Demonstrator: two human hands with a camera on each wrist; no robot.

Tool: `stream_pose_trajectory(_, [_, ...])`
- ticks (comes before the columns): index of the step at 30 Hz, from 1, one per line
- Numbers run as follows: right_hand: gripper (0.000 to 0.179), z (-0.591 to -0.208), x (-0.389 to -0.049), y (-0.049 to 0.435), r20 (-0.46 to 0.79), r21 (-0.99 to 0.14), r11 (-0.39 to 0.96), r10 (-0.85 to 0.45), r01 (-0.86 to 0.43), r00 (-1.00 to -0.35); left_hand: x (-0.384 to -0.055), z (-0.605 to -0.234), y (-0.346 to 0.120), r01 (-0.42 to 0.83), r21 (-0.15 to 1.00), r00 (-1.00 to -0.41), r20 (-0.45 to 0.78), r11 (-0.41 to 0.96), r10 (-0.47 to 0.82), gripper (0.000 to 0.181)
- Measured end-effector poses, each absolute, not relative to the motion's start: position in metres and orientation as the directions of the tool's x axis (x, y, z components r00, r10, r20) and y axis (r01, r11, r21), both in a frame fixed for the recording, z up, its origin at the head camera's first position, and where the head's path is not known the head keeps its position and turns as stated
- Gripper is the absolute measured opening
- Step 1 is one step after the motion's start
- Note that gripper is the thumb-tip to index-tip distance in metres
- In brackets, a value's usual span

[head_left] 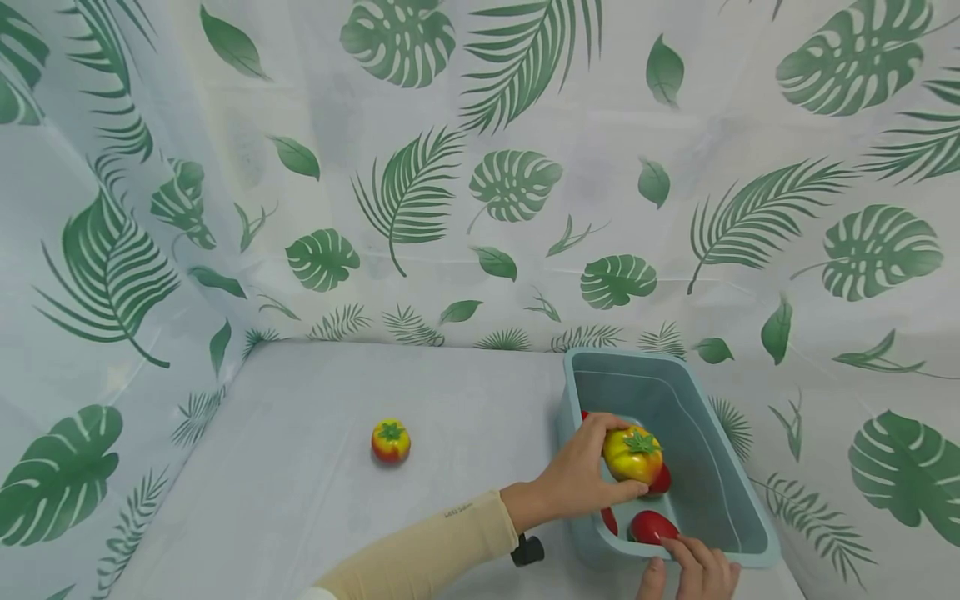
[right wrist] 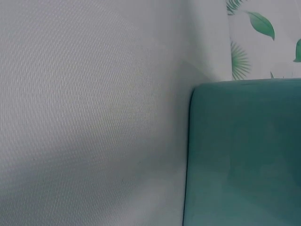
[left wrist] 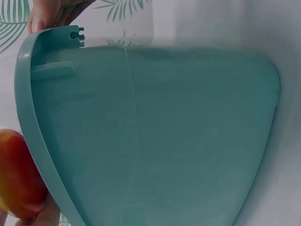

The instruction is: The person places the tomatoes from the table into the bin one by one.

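My left hand point(head_left: 577, 475) reaches over the left rim of a blue-green plastic bin point(head_left: 723, 450). Between its thumb and fingers it holds a yellow and red toy tomato point(head_left: 630, 454) with a green leafy top, above the bin's inside. That tomato point(left wrist: 19, 174) also shows beyond the rim in the left wrist view. At the near rim my right hand point(head_left: 693, 571) grips the bin's edge, fingers over the top and thumb outside. Inside lie several red pieces, among them a smooth red one point(head_left: 652, 527) by the near wall; the left hand partly hides others.
Another yellow and red toy tomato point(head_left: 391, 442) sits on the white table point(head_left: 300, 500), left of the bin. A leaf-printed curtain point(head_left: 450, 200) hangs behind and at both sides. A small black device point(head_left: 528, 551) shows under the left wrist.
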State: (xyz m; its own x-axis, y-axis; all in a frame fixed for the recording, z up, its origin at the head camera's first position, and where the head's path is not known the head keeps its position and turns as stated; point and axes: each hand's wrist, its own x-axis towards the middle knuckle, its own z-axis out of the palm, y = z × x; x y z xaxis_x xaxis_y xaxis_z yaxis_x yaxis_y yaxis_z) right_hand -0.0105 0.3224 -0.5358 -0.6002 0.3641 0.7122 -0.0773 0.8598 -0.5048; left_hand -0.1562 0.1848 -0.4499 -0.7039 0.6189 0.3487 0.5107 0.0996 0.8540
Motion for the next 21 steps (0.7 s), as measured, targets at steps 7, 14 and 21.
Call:
stream_pose_trajectory(7, [0.037, -0.537, -0.012, 0.321, 0.714, -0.511, 0.857, 0.382, -0.064, -0.587, -0.157, -0.452, 0.182, 0.531, 0.836, -0.704, 0.343, 0.139, 0.622, 0.069])
stream_pose_trajectory(14, [0.039, -0.54, -0.011, 0.321, 0.709, -0.497, 0.867, 0.385, -0.033, -0.591, -0.159, -0.454, 0.176, 0.534, 0.83, -0.705, 0.334, 0.159, 0.625, 0.072])
stream_pose_trajectory(21, [0.038, -0.54, -0.012, 0.321, 0.724, -0.496, 0.866, 0.369, -0.067, -0.583, -0.168, -0.453, 0.159, 0.497, 0.85, -0.766, 0.335, 0.175, 0.548, 0.065])
